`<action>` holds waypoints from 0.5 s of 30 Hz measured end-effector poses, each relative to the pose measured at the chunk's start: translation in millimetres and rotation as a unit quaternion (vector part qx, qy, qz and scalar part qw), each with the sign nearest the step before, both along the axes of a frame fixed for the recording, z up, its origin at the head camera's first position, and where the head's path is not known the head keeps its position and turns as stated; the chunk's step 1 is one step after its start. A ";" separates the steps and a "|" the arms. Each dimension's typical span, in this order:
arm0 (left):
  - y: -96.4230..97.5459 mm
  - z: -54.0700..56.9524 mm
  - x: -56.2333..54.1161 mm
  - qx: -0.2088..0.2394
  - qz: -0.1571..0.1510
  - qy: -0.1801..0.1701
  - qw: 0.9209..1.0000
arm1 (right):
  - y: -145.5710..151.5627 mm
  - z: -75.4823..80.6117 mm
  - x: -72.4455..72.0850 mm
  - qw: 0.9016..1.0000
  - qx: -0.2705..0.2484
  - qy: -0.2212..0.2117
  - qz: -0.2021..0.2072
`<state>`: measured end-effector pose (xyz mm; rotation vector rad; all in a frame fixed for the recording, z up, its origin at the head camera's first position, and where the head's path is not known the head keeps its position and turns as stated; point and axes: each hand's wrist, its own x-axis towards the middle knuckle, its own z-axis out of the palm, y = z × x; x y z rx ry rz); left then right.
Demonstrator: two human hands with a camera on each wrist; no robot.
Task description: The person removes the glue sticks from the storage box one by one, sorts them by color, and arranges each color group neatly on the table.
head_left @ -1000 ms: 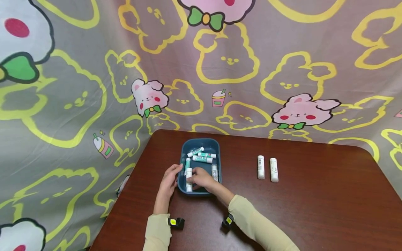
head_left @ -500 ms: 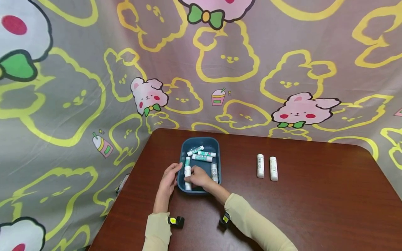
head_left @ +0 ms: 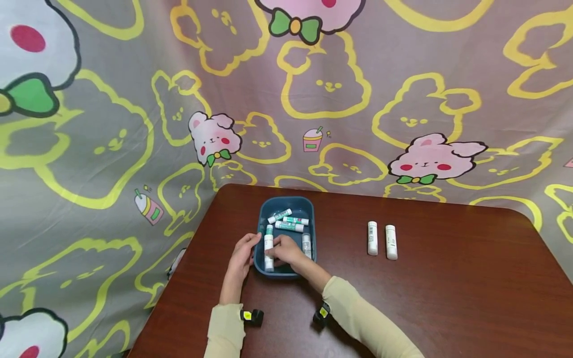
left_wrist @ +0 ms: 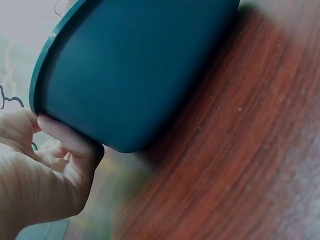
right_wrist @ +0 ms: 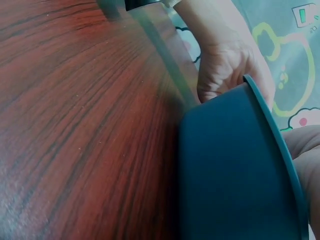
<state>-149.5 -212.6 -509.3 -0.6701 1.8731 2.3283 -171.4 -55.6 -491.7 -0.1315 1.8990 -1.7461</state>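
Note:
A blue bin [head_left: 309, 206] sits on the table. Inside it, along the left wall, lies a white glue stick [head_left: 268, 243], pinched by my right hand [head_left: 286, 251] reaching in over the near side. A green-labelled stick [head_left: 269, 229] lies partly covered beyond it. My left hand [head_left: 243, 252] rests against the bin's outer left side, fingertips right at the rim. In the left wrist view, the left hand [left_wrist: 55, 170] touches the bin's outer wall [left_wrist: 125, 75]. From the right wrist, the bin wall [right_wrist: 230, 170] hides the right fingers and the glue stick.
Farther back in the bin lie several green-and-white sticks [head_left: 289, 226], with a clear-capped stick [head_left: 306, 244] by the right wall. Two white glue sticks [head_left: 372, 238] are on the brown table [head_left: 447, 278], to the bin's right. A patterned cloth [head_left: 340, 64] hangs behind and at the left.
My right hand has shifted the white glue stick slightly away from me, along the bin's left wall. The left hand keeps its place on the bin's side.

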 end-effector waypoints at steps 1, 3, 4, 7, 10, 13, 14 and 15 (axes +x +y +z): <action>0.2 0.5 0.0 0.001 -0.001 -0.001 1.000 | 0.9 0.1 -0.8 1.000 -0.001 0.000 -0.002; 0.5 1.1 0.1 0.005 0.001 -0.002 1.000 | 3.3 0.5 -2.3 1.000 -0.008 0.001 -0.006; 0.6 1.2 0.0 0.007 0.001 -0.002 1.000 | 4.6 1.2 -2.9 1.000 -0.012 0.000 -0.007; 0.4 0.6 0.9 0.006 0.001 0.004 1.000 | 9.3 4.3 -5.2 1.000 -0.021 -0.001 -0.007; 0.1 -0.5 1.4 0.001 0.001 0.010 1.000 | 14.8 8.9 -7.7 1.000 -0.027 -0.009 -0.006; 0.2 -0.9 1.4 0.001 0.002 0.010 1.000 | 20.8 13.2 -10.3 1.000 -0.028 -0.013 -0.005; 0.2 -0.9 1.6 0.000 0.002 0.011 1.000 | 22.8 14.3 -11.3 0.999 -0.028 -0.016 -0.005; 0.3 -0.8 1.5 0.000 0.002 0.012 1.000 | 24.9 15.0 -12.2 0.999 -0.028 -0.017 -0.004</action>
